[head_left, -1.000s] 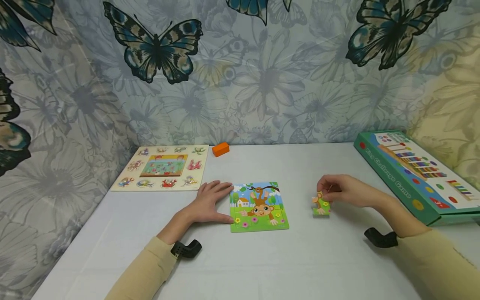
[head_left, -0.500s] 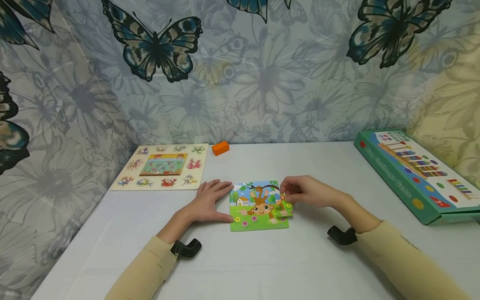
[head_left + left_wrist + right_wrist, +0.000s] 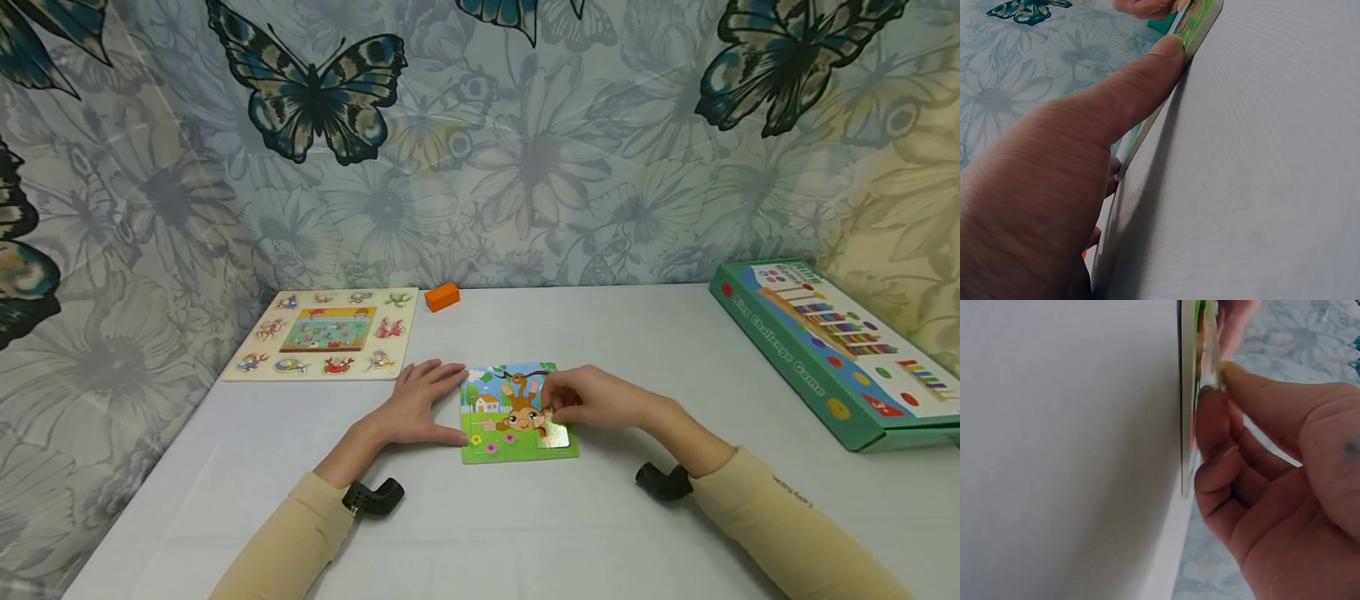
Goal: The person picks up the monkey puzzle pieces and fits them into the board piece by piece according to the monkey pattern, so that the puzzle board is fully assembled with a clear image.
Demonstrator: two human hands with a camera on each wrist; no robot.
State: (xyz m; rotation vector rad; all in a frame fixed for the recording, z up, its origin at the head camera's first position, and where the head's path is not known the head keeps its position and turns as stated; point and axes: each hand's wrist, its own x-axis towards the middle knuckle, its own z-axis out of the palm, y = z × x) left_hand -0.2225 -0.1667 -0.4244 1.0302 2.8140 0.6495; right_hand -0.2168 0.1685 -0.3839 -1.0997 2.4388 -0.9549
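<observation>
A square monkey jigsaw puzzle (image 3: 495,454) lies flat on the white table. My left hand (image 3: 416,408) is spread at its left side, and in the left wrist view the thumb (image 3: 1141,75) rests on the puzzle's edge. Over the lower right of the picture, my right hand (image 3: 600,398) pinches a puzzle piece (image 3: 555,435) between thumb and fingers. That piece catches a bright glare and sits tilted. In the right wrist view the thin piece (image 3: 1213,359) stands slightly off the board (image 3: 1186,444). The fingers hide part of the monkey picture.
At the back left lies a cream board (image 3: 405,333) with sea-animal pictures. An orange block (image 3: 442,297) stands beside it near the wall. A large green game box (image 3: 795,358) occupies the right side of the table.
My right hand has brought the puzzle piece leftward from the open table on the right to over the puzzle's lower right, tilting it. My left hand has stayed in place.
</observation>
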